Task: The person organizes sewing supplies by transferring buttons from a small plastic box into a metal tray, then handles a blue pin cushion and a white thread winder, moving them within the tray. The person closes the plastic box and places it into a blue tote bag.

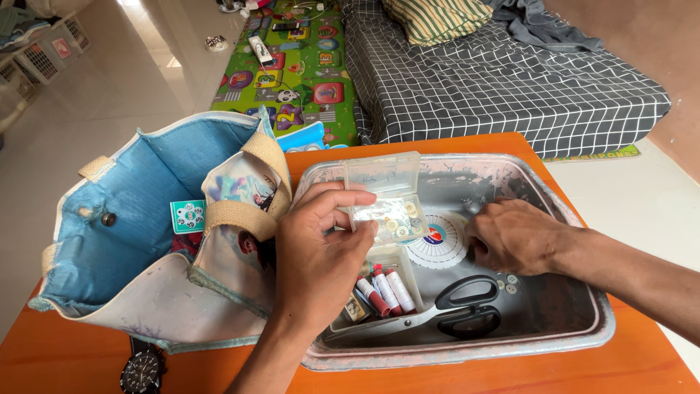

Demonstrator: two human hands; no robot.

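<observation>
From the head camera, the left hand [317, 252] holds a small clear plastic box [384, 197] over a grey metal tray [569, 219], fingers and thumb closed on its lower half; the box's hinged lid stands open, and small buttons and beads lie in the bottom part. The right hand [514, 237] is down inside the tray with its fingers curled narrow against a round white needle card [437, 241]; I cannot tell whether it pinches anything. Just below that hand, a few small buttons [508, 283] lie loose on the tray floor. Black-handled scissors [445, 310] lie along the near side of the tray, blades pointing left. Beside them, under the left hand, an open clear compartment holds thread spools [386, 290] in red and white. The tray sits on an orange table [642, 365]. To its left, touching the tray, a fabric tote bag [146, 219] with a blue lining lies open on its side. A black wristwatch [142, 371] rests at the table's near edge. Beyond the table are a colourful play mat [299, 73] and a mattress [510, 80] in a checked sheet on the floor
</observation>
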